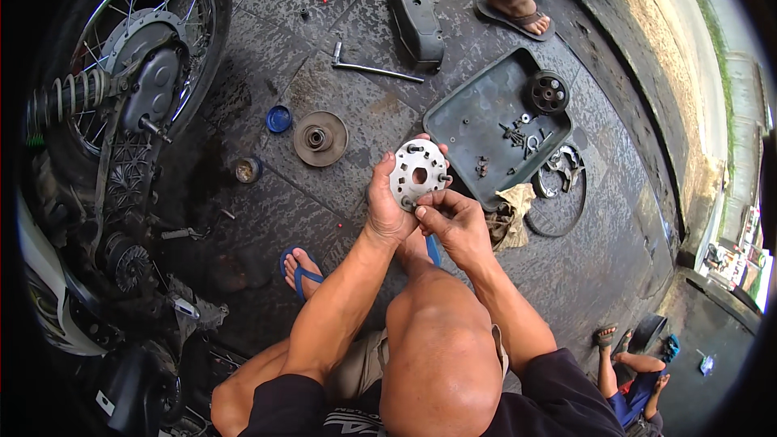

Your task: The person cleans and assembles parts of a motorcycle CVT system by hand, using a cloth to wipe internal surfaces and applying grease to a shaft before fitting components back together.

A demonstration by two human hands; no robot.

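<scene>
My left hand (384,204) is closed round the edge of a silvery clutch plate (407,170), a round metal disc with a hexagonal centre hole, small square slots and several dark-tipped pins. The disc is held flat above the floor, just over my knees. Thumb and fingers of my right hand (458,226) pinch together at the pin on its lower edge; whatever is between them is too small to make out. Beyond my left hand, a round pulley plate (321,138) with a central shaft lies on the floor.
A grey tray (477,133) holds screws, small parts and a black wheel (549,92). Beside it lie a rag (512,218), a drive belt (558,233) and clutch shoes (561,170). A motorcycle wheel (150,20) stands left; a long-handled wrench (376,71) lies ahead. Other people are nearby.
</scene>
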